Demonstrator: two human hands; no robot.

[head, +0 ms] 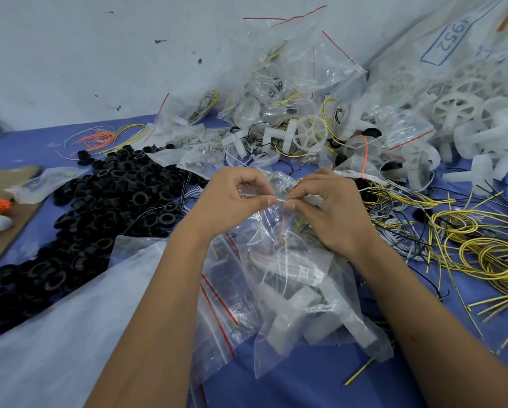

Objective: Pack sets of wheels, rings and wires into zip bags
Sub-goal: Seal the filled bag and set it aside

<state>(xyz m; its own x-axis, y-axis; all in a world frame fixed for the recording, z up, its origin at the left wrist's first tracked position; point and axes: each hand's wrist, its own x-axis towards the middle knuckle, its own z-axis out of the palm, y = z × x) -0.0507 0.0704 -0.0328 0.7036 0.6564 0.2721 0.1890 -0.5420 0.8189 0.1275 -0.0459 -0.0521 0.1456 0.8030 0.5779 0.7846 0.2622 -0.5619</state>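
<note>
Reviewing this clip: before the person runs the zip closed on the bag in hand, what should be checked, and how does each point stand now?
1. Both hands on the bag mouth: ok. Left hand and right hand pinch the top of the zip bag.
2. White wheel part inside: ok.
3. Wires inside: ok, thin strands show through the plastic.
4. Black ring inside: cannot tell.
5. Nothing caught in the zip line: cannot tell.
6. Supplies near: ok, black rings left, yellow wires right.
</note>
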